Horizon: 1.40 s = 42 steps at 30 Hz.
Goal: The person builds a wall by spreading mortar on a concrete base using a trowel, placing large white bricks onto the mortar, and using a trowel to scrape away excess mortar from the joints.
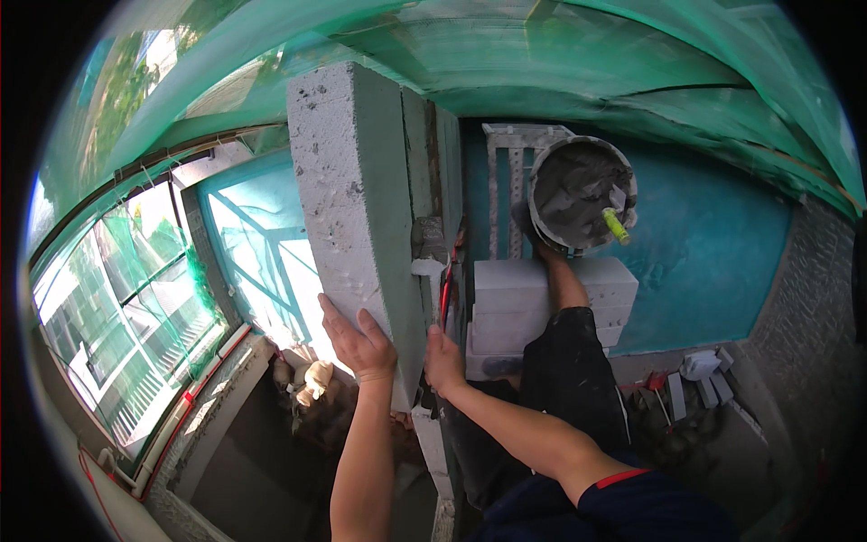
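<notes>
A tall pale-grey concrete block (334, 190) stands at the top of a narrow wall, its near face pitted. My left hand (361, 348) lies with fingers spread against the lower part of that face. On the wall's right side, my right hand (442, 361) is closed around the lower end of a slim red tool (446, 294), whose kind I cannot make out. Above it, a dark-grey patch (429, 239) and a white ledge sit against the wall side. My fingers hide the tool's lower end.
Right of the wall, a bucket of grey mortar (578, 194) holds a yellow-green-handled tool (616, 226). Stacked blocks (510, 303) stand beside my leg, in front of a white slotted frame (495, 190). Block offcuts (700, 366) lie lower right; bags (314, 381) lie lower left. Green netting hangs around.
</notes>
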{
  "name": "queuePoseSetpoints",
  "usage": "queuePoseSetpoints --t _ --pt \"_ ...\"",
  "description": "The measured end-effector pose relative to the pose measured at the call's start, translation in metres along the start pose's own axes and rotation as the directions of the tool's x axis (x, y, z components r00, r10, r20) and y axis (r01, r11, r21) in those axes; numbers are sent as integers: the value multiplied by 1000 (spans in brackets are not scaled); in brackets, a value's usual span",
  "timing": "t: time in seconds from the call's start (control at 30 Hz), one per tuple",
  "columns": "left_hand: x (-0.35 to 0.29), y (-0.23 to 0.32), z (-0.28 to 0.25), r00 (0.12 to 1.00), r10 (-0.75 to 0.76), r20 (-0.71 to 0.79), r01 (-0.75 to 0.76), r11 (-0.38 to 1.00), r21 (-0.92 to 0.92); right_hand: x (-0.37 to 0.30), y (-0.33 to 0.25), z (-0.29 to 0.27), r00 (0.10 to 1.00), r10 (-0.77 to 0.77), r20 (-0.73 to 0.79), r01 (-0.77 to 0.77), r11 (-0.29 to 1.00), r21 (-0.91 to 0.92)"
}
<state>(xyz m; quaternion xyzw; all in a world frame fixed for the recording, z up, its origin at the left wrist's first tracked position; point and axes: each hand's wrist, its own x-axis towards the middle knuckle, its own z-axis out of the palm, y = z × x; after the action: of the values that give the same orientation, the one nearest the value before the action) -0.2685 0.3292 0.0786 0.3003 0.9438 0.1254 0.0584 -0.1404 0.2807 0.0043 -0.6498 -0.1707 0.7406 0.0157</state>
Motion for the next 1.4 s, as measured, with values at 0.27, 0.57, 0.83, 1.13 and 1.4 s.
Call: queuePoseSetpoints --t 0.27,0.57,0.83,1.13,1.4 --pt "-2 -2 1 1000 -4 28 3 1000 25 63 -103 1 984 -69 166 53 993 101" --pt "-5 4 4 990 -86 115 84 996 24 96 -220 -46 961 -78 266 26 980 195" --pt "-7 -17 -4 998 -49 47 46 996 74 32 -190 -167 631 -774 40 647 497 -579" --pt "2 -10 5 1000 -18 0 18 998 68 86 -158 -246 864 -467 -189 188 647 -739" --pt "-2 -15 -3 996 -86 -1 86 996 -29 49 -270 -227 892 -424 160 377 498 -781"
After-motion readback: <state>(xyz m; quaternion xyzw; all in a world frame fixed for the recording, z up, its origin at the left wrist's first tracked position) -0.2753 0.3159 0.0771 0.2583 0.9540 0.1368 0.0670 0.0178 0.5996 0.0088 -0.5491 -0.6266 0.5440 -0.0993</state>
